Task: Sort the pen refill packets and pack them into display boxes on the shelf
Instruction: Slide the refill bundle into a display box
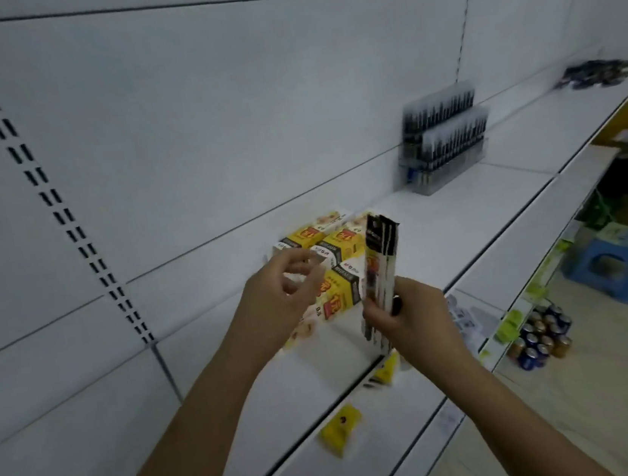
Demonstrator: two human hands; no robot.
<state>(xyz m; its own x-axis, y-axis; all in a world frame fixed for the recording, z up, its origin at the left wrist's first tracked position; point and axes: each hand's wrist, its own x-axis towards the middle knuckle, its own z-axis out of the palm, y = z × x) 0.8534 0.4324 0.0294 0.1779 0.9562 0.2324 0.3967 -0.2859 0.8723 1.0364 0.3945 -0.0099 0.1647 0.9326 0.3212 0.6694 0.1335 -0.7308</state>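
Note:
My right hand grips the lower end of a bundle of long black-and-white pen refill packets, held upright over the white shelf. My left hand hovers just left of the bundle with its fingers loosely curled and nothing in them. Behind both hands stand yellow and white display boxes on the shelf. Farther right along the shelf a clear display stand holds rows of dark packets. A heap of dark packets lies at the shelf's far right end.
A small yellow box and another yellow piece lie on the lower shelf. Paper labels lie near the shelf edge. On the floor at right are a blue stool and several cans.

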